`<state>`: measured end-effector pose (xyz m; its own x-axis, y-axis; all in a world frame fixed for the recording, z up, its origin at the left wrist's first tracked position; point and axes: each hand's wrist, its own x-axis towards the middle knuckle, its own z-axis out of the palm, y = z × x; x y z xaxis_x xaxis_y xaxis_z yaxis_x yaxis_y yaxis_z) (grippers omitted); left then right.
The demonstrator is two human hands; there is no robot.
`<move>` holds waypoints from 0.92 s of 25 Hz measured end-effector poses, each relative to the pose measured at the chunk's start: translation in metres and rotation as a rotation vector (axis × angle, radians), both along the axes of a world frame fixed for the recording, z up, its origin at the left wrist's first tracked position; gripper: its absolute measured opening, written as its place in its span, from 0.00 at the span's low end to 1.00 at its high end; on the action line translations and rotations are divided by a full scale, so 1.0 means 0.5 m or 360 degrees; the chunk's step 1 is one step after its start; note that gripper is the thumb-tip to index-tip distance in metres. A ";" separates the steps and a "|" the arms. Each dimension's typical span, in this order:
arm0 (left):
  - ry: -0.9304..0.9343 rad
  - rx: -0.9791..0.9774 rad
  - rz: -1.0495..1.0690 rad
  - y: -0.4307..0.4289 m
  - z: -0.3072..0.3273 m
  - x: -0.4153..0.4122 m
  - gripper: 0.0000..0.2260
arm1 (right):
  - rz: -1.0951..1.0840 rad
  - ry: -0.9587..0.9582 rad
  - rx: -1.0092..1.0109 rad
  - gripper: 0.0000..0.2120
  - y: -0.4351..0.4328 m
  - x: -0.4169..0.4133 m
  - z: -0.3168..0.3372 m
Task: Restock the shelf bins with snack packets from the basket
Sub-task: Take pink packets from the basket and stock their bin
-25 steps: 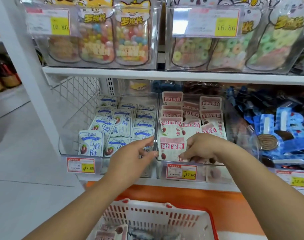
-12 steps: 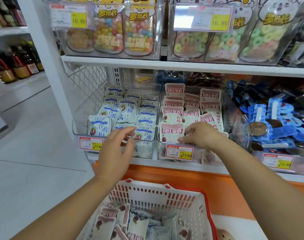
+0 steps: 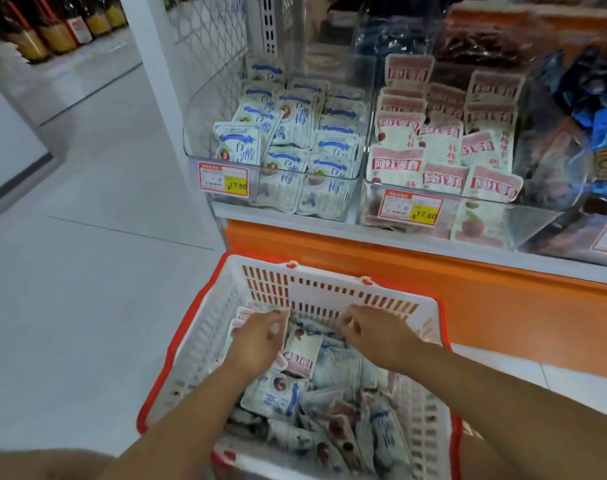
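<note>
While pale tiled floor (image 3: pixel 87 271) lies open on the left, a clear plastic bin (image 3: pixel 205 109) of blue-printed packets stands full to its front edge. Below it, a white slatted plastic basket with a red rim (image 3: pixel 205 341) holds loose white snack packets (image 3: pixel 329 410). The left hand (image 3: pixel 257 344) reaches in near the left wall, fingers bent onto pink-topped packets; whether it grips one, I cannot tell. The right hand (image 3: pixel 378 337) is just short of the far wall, fingers curled, its hold unclear. Above it, a second clear bin (image 3: pixel 523 220) brims with pink-printed packets.
</note>
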<state>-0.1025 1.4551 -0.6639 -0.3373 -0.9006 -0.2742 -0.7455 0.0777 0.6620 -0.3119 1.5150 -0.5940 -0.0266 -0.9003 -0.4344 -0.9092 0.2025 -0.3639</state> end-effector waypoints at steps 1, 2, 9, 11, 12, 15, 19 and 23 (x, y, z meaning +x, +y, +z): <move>-0.0084 0.0083 -0.0017 0.010 -0.035 0.013 0.12 | -0.0061 -0.0056 0.0169 0.12 0.007 -0.002 -0.057; -0.0148 0.0157 -0.0021 0.018 -0.062 0.024 0.13 | -0.0169 -0.0133 0.0246 0.13 0.008 -0.006 -0.110; -0.0199 0.0368 -0.0001 0.007 -0.154 0.044 0.12 | -0.1336 -0.1090 0.0596 0.19 -0.029 0.068 -0.308; -0.0111 0.0388 0.0060 0.001 -0.159 0.044 0.15 | -0.1436 -0.1205 0.0636 0.19 -0.048 0.088 -0.335; -0.0105 0.0401 0.0076 -0.001 -0.153 0.043 0.16 | -0.1455 -0.1239 0.0641 0.17 -0.057 0.098 -0.343; -0.0036 0.0430 0.0137 -0.002 -0.151 0.047 0.16 | -0.1506 -0.1322 0.0590 0.15 -0.077 0.113 -0.367; 0.0009 0.0499 0.0184 -0.011 -0.151 0.043 0.21 | -0.1465 -0.1150 0.0430 0.18 -0.080 0.094 -0.361; 0.0075 0.0518 0.0126 0.000 -0.131 0.020 0.21 | -0.0960 -0.0812 0.0161 0.19 -0.044 0.071 -0.310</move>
<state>-0.0923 1.4551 -0.7295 -0.2890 -0.7924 -0.5373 -0.7086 -0.2004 0.6766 -0.2766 1.4933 -0.7490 -0.2728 -0.7494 -0.6033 -0.3582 0.6611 -0.6593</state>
